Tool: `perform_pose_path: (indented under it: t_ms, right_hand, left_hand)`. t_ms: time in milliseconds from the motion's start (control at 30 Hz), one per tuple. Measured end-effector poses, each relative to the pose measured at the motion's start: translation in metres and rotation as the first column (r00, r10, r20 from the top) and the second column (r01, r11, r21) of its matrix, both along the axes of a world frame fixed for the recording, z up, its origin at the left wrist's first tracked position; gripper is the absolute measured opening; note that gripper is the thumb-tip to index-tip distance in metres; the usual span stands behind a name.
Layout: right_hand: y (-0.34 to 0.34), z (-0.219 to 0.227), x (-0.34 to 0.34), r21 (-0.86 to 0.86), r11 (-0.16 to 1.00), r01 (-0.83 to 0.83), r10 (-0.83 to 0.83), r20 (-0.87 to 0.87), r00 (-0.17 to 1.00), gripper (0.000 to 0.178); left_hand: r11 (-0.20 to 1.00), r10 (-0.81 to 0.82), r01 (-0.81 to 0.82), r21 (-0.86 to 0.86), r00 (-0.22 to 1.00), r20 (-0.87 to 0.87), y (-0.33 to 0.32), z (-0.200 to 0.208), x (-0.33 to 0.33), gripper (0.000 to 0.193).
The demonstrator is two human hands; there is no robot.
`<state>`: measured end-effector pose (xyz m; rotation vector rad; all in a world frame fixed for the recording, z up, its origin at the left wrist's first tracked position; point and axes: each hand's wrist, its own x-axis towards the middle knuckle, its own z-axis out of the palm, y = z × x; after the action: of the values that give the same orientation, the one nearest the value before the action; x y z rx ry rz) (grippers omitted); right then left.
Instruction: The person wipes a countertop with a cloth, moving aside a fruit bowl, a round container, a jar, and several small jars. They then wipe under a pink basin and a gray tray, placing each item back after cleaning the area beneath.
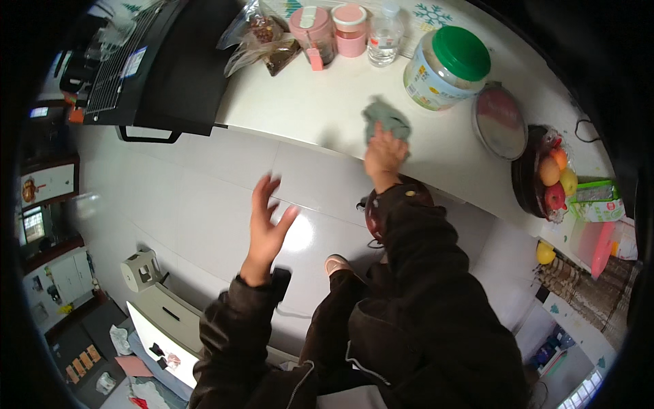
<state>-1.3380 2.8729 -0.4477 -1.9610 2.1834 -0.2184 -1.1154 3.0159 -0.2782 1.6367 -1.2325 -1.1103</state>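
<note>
My right hand (386,155) presses a crumpled grey-green cloth (387,120) onto the white countertop (306,112), close to its front edge. The fingers lie over the cloth's near part, and the cloth looks slightly blurred. Away from the counter, above the tiled floor, my left hand (264,225) hangs in the air with its fingers apart and nothing in it. Beyond the cloth, to the right, stands a large clear jar (446,71) with a green lid. A round lidded container (500,121) is right of that jar.
Along the back stand bagged foods (269,44), a pink-lidded jar (313,34), a pink cup (350,31) and a clear bottle (385,37). A fruit basket (528,174) sits at the right. A black oven-like appliance (184,68) is at the left. Below the counter is a dark red rounded object (373,217).
</note>
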Motion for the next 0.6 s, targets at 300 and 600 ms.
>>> perform_pose_path:
  t_ms: [300, 600]
  right_hand:
    - [0.052, 0.039, -0.117, 0.214, 0.966, 0.143, -0.165, 0.088, 0.982, 0.054]
    - [0.055, 0.021, -0.173, 0.117, 0.977, 0.181, -0.181, -0.014, 0.983, 0.057]
  left_hand:
    - [0.780, -0.135, 0.442, -0.443, 0.811, 0.570, -0.221, 0.047, -0.217, 0.117]
    - [0.893, -0.237, 0.448, -0.039, 0.541, 0.807, -0.305, 0.037, -0.279, 0.108]
